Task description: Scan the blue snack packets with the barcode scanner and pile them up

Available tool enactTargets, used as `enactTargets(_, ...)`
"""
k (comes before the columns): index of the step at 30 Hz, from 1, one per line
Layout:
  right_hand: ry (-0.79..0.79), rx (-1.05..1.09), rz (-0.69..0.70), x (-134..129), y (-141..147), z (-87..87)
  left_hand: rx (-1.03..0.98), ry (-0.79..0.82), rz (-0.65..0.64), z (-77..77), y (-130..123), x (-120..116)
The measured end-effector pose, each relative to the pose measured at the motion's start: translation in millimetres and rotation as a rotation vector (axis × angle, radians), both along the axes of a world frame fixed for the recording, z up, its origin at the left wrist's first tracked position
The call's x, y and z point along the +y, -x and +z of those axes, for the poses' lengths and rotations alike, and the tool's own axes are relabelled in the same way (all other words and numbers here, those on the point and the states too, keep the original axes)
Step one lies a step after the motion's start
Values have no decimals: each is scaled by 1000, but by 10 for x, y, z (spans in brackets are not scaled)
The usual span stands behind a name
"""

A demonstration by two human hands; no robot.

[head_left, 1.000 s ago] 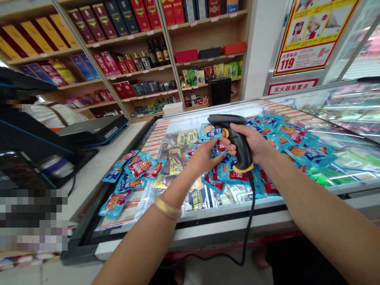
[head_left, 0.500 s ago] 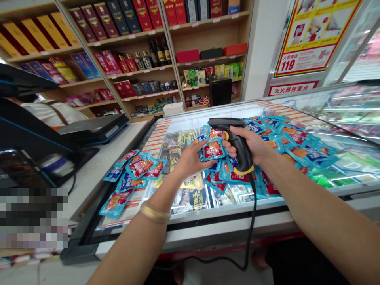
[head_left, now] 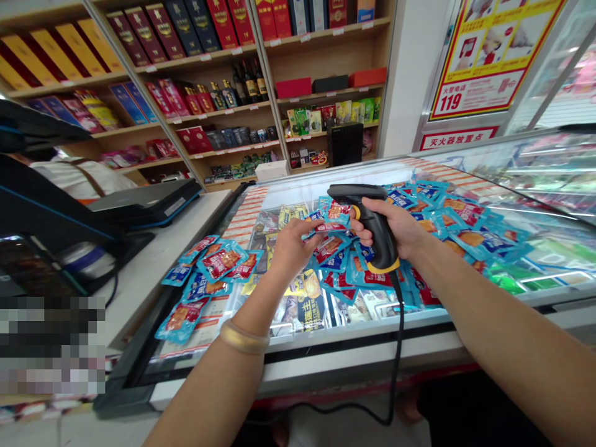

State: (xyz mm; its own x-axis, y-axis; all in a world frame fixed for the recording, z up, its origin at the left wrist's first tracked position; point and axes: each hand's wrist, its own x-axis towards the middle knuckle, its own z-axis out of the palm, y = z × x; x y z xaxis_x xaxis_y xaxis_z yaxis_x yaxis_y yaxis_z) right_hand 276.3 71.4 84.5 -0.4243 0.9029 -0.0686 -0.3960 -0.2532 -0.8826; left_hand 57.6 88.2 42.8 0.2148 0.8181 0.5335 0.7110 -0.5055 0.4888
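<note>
Person's two hands above a glass-topped case (head_left: 354,355). The left hand (head_left: 291,245), a gold-coloured bracelet (head_left: 243,338) at its wrist, holds a blue-and-red packet (head_left: 331,227) between the thumb and fingers, which stand narrow about its left end; the packet is tilted so that its face appears foreshortened. It lies left of the black-and-yellow scanner (head_left: 382,241), whose handle the right hand (head_left: 404,231) encloses in a closed grip. The scanner's head is directed left, and its cable (head_left: 399,335) hangs over the case's near edge. Similar packets form a middle pile (head_left: 333,249) below the held one, a broad right heap (head_left: 475,233) beyond the right forearm, and a small left group (head_left: 218,262) near the counter (head_left: 179,233). Yellow packages (head_left: 305,285) show through the glass. Stocked shelves (head_left: 209,118) occupy the far side; a poster (head_left: 496,59) hangs at far right.
</note>
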Motion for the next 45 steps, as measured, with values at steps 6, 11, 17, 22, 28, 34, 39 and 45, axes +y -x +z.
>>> enactTargets(6,8,16,-31,-5,7,-7,-377,-59,164,-2,51,95)
enactTargets(11,59,-74,59,-2,-11,-23,-649,125,142,-42,98,164)
enactTargets(17,-2,-120,142,42,-38,-108,-644,61,130,-59,125,210)
enactTargets(22,-20,-156,156,55,-46,-135,-677,86,118,-58,120,212)
enactTargets(28,-12,-182,174,45,-34,-123,-625,52,164,-49,140,219)
enactTargets(34,5,-180,158,44,-31,-110,-610,45,173,-69,142,233)
enactTargets(39,51,-103,115,6,5,-47,-425,-108,246,42,165,141)
enactTargets(45,90,-9,138,-65,275,50,-62,-274,306,324,623,-84)
